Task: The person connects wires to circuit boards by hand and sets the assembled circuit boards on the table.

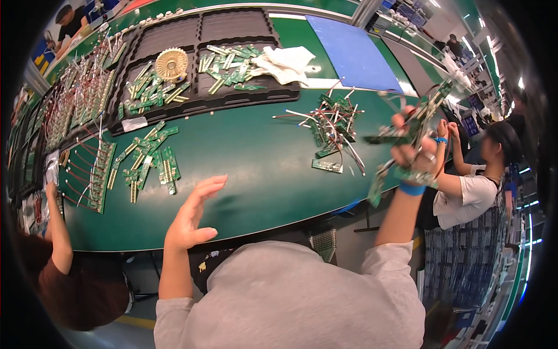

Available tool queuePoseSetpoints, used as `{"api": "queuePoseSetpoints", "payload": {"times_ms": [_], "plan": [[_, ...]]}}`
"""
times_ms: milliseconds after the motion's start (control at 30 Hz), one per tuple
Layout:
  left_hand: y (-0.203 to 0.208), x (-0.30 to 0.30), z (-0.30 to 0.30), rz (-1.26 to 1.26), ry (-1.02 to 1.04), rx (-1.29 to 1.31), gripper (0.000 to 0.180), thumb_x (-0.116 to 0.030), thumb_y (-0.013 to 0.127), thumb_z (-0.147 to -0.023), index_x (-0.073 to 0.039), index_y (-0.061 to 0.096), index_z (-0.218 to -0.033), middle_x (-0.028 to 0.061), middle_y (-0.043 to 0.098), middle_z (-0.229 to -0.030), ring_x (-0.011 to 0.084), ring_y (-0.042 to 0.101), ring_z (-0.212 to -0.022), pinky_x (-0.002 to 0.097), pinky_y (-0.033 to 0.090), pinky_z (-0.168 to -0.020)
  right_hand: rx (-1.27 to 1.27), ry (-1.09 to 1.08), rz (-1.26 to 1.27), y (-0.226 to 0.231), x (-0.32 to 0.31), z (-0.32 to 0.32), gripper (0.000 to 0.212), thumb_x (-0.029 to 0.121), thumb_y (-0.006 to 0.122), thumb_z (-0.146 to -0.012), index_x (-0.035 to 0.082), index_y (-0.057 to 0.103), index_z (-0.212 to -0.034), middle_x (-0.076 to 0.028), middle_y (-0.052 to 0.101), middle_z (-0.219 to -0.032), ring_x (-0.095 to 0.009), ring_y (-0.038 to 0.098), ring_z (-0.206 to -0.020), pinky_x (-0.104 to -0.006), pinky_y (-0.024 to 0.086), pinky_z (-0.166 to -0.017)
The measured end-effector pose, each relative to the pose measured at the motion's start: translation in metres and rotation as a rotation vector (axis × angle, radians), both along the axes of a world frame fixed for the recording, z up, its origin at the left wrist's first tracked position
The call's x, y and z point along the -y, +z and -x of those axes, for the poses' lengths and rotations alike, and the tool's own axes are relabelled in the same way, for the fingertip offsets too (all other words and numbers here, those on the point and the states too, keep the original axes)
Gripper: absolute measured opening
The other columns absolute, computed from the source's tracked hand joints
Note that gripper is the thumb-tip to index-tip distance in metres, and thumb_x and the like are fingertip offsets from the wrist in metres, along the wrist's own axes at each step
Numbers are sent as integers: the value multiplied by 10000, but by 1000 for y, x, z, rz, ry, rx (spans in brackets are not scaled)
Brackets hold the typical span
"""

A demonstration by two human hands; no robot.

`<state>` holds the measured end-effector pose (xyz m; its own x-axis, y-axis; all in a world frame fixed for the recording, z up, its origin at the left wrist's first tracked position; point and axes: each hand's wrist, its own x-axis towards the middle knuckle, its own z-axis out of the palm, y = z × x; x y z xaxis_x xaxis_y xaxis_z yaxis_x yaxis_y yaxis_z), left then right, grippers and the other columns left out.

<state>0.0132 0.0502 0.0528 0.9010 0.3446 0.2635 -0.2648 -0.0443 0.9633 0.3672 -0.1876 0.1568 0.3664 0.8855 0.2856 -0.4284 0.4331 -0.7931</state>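
My left hand [196, 215] hovers over the near edge of the green table, fingers apart and nothing in it. Off to the right, my right hand [414, 152] is raised and closed around a bunch of green circuit boards [427, 116], which stick out in several directions and are blurred. A blue band [412, 188] circles that wrist. On the table left of this hand lies a heap of circuit boards with white, red and black wires [334, 125]. Another loose pile of small green boards [145, 154] is spread beyond my left hand.
Black trays [197, 102] at the back hold small boards, a tan ribbed wheel [171, 64] and a white cloth [285, 64]. A blue mat [354, 52] lies behind. Wired boards [100, 177] stand at the left. Co-workers [474, 192] sit at both sides.
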Motion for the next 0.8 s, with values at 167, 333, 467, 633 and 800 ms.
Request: {"api": "queuePoseSetpoints", "payload": {"times_ms": [167,333,467,633,800], "plan": [[-30,2,16,189,-11,-200,434,-103,600,-754,-3,479,-1158,110,569,-1110,208,527,-1061,320,374,-910,33,-650,439,-33,51,-125,199,132,574,-800,39,544,-974,-61,563,-812,-96,490,-576,-224,353,-448],[-34,13,13,167,271,-290,162,-21,548,-814,17,562,-971,74,614,-891,161,580,-842,276,434,-775,-53,-974,790,-116,57,-188,155,178,658,-750,88,571,-841,-30,559,-703,-158,552,-627,-325,450,-539],[-32,-10,7,-526,899,-404,112,-72,572,-808,9,553,-883,108,539,-789,226,548,-742,307,437,-688,-19,-934,895,-104,48,-190,365,295,673,-725,91,506,-977,-76,549,-883,-223,540,-819,-457,448,-635],[-54,-52,11,-926,1107,-886,459,-377,619,-797,0,500,-1032,152,501,-983,322,490,-941,412,374,-837,762,-1228,1151,-87,46,-165,664,244,620,-730,13,357,-1295,-123,587,-926,-175,557,-832,-326,450,-693],[-55,-62,15,-883,1131,-982,442,-409,639,-773,-3,503,-881,139,534,-866,314,506,-866,412,387,-778,999,-358,930,-68,19,-25,464,-8,462,-753,65,482,-1211,-59,532,-1133,-125,571,-858,-232,470,-653]]}}
